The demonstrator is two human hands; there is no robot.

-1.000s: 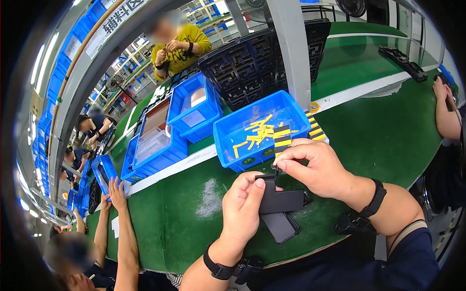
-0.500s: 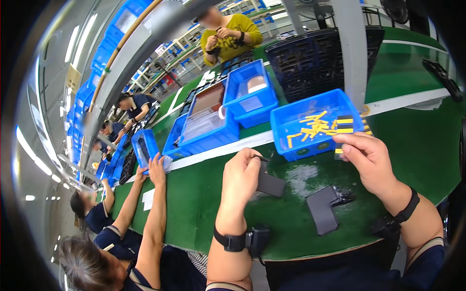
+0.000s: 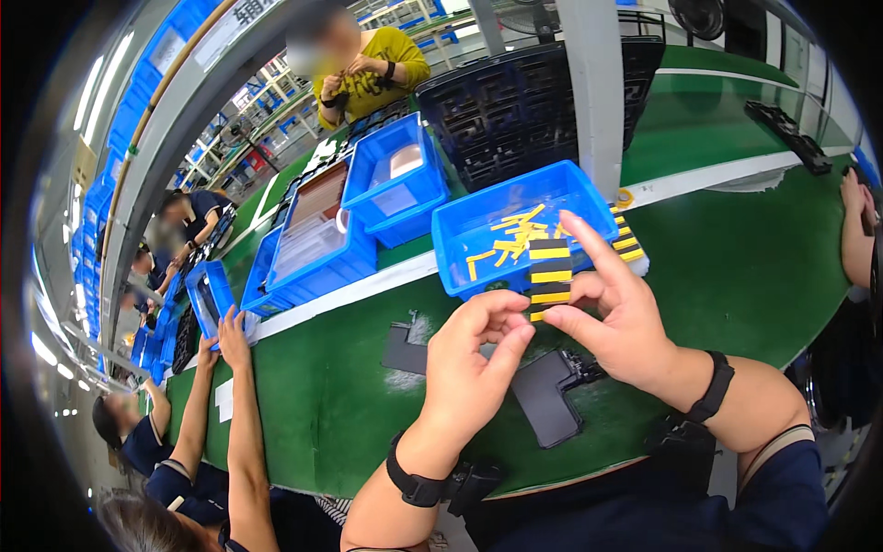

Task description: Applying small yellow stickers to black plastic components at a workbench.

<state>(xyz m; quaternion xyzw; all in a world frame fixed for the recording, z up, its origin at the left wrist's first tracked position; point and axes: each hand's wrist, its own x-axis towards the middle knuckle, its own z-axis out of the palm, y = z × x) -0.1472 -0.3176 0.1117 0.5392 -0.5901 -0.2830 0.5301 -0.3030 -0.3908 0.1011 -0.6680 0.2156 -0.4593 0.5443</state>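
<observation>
In front of me a small black-and-yellow striped strip [image 3: 551, 269] is held upright, its lower end between my hands. My right hand [image 3: 621, 308] grips it with the thumb at its right edge and the forefinger raised. My left hand [image 3: 474, 363] pinches at the strip's lower left edge, finger and thumb tips close together. Below my hands a dark grey L-shaped flat part [image 3: 547, 400] lies on the green table. Another dark grey flat part [image 3: 402, 351] lies left of my left hand, partly hidden by it.
Behind the strip stands a blue bin [image 3: 460, 279] with loose yellow pieces. More striped strips [image 3: 627, 241] lie beside it, near a tape roll [image 3: 625, 198]. Blue bins [image 3: 322, 267] stand farther left. A co-worker's arms [image 3: 244, 396] reach in at left; another person's hand [image 3: 857, 201] is at far right.
My left hand has let go of the dark grey part, now on the table, and moved right to the strip. My right hand has brought the strip left and lower. The view has shifted right.
</observation>
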